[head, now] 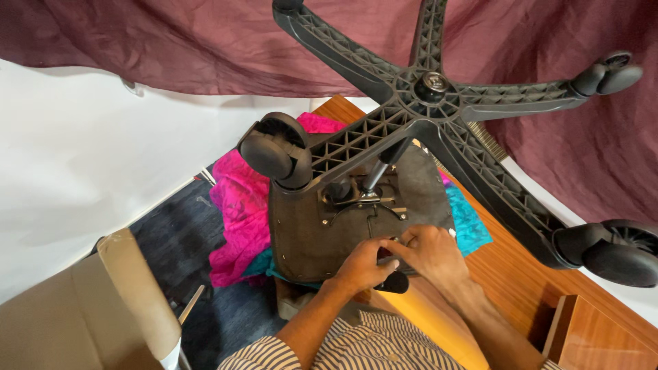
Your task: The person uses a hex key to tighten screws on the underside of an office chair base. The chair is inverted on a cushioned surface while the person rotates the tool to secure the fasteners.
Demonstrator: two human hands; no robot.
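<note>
Upturned chair (356,226) on wooden table (521,274), seat underside up, lying on pink-and-teal cloth (240,219). Star base (432,89) with casters (277,151) up toward camera. Left hand (367,264) and right hand (432,250) meeting at seat's near edge, fingers curled together around black lever (392,279); exact grip hidden. Cardboard box (89,308) lower left.

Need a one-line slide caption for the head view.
Both hands, left and right, grip a black lever under an upturned office chair.
</note>
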